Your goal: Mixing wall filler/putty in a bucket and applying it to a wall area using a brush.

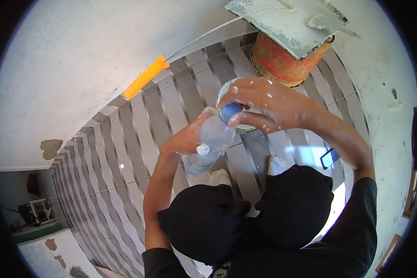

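My left hand (186,138) grips the body of a clear plastic water bottle (211,143), held tilted above my knees. My right hand (268,104), speckled with white plaster, has its fingers closed around the bottle's blue cap (229,112). Directly below the hands a small white bucket (223,91) stands on the striped tile floor, mostly hidden by my right hand.
A red, plaster-stained bucket (280,62) stands further ahead with a square plaster board (282,23) and a trowel (331,23) on top. An orange-handled tool (146,76) leans along the white wall. A dark phone (329,158) lies on the grey-and-white striped floor (125,153) at right.
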A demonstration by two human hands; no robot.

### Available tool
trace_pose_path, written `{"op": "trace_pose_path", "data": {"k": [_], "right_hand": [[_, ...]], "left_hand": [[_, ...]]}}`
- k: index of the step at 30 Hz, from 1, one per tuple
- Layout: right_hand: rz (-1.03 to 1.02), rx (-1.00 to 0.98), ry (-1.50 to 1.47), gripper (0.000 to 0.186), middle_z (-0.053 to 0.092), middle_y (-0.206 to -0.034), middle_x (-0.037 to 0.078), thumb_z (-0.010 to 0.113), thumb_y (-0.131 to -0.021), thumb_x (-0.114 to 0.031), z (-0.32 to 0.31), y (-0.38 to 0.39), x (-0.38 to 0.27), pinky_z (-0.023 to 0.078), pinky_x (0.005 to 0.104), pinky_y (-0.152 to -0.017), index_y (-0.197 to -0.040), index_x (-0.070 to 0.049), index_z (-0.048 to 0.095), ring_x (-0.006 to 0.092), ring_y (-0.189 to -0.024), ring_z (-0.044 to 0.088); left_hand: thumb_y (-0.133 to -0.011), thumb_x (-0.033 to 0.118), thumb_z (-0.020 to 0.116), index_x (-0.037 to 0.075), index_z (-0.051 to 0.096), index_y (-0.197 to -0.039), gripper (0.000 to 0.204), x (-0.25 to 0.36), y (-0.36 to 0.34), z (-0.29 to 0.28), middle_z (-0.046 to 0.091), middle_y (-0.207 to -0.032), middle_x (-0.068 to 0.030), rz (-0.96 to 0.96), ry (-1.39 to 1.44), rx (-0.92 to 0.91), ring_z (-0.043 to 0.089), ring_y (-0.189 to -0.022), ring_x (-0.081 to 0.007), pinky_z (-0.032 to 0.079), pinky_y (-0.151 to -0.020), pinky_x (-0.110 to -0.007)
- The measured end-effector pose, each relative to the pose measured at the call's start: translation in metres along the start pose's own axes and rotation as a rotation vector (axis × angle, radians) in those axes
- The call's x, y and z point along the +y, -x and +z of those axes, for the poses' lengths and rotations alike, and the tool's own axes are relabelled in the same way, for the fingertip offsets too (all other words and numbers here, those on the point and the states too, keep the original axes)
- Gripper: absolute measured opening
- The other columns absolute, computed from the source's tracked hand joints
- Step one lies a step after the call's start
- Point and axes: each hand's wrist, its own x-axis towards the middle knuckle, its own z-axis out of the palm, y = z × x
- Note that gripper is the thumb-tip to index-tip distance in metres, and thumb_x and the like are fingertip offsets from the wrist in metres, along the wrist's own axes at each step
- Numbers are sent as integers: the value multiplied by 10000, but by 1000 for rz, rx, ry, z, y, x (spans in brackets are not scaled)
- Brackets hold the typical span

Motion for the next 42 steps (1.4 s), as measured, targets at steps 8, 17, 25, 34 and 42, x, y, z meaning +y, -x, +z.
{"op": "trace_pose_path", "data": {"k": [8, 17, 25, 34, 42], "right_hand": [[-256, -136, 6, 366, 595, -1011, 133, 665, -840, -126, -8, 4, -12, 531, 389, -784, -1182, -54, 554, 303, -982, 622], [-484, -22, 176, 459, 626, -1088, 144, 736, -736, -35, -18, 20, 4, 585, 344, -716, -1175, -74, 607, 298, -922, 664], [-227, 176, 48, 406, 652, -1128, 122, 746, -750, -25, -25, 33, 30, 569, 400, -798, -1133, -109, 643, 294, -983, 664], [94, 317, -104, 377, 675, -1130, 107, 779, -744, -86, -2, 100, 67, 556, 379, -839, -1105, -87, 674, 276, -1014, 668], [317, 368, -260, 357, 693, -1107, 115, 779, -774, -137, 20, 138, 81, 530, 419, -894, -1112, -83, 677, 288, -1054, 655]], "left_hand": [[-684, 375, 783, 1, 367, -1386, 897, -15, -4, -22, 400, -1323, -112, 80, 59, -344, 397, -1244, -231, 308, -1064, -335], [-658, 386, 800, -35, 365, -1368, 933, -14, -22, -19, 383, -1345, -157, 20, 53, -466, 394, -1257, -251, 313, -1059, -328], [-568, 394, 887, -26, 317, -1425, 1111, -24, -18, -45, 438, -1359, -104, -109, -205, -183, 424, -1254, -201, 333, -1066, -340], [-515, 640, 860, -36, 353, -1303, 1156, -10, -40, -46, 517, -1136, -194, -363, -555, 134, 551, -1083, -294, 444, -943, -380], [-516, 609, 875, -52, 328, -1299, 1162, -17, -65, -41, 588, -1099, -222, -463, -552, 159, 595, -1070, -320, 464, -940, -396]]}}
